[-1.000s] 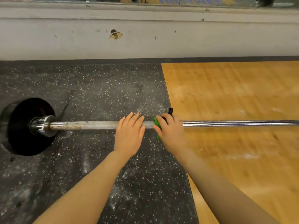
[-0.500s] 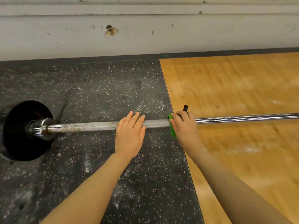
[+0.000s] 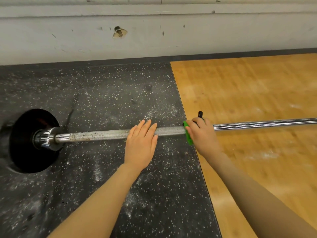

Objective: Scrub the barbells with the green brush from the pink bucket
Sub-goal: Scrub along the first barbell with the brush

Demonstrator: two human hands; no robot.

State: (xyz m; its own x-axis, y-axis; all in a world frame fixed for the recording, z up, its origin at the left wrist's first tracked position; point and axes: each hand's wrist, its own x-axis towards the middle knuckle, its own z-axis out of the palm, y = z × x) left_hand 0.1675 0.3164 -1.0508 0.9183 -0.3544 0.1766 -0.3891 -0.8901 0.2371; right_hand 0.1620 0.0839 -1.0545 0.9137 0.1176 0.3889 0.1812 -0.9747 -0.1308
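Head view looks down on a barbell (image 3: 106, 134) lying across the floor, parallel to a scuffed white wall (image 3: 154, 40) at the far edge. Its left part rests over a black speckled rubber mat (image 3: 103, 93), and its shiny right part runs out over the wooden floor (image 3: 248, 100) to the right edge. A black weight plate (image 3: 27, 141) sits on the bar's left end, behind a chrome collar (image 3: 46, 138). The knurled stretch next to the collar carries dark specks and grime. The left hand (image 3: 140, 143) lies flat on the bar with straight fingers side by side, palm down, holding nothing. Just to its right, near the seam where mat meets wood, the right hand (image 3: 204, 136) is curled round the green brush (image 3: 188, 136), pressing it against the bar; the brush's green edge shows at the hand's left side and a black handle tip (image 3: 200, 114) sticks out beyond the fingers. White dust lies scattered on the mat around the hands.
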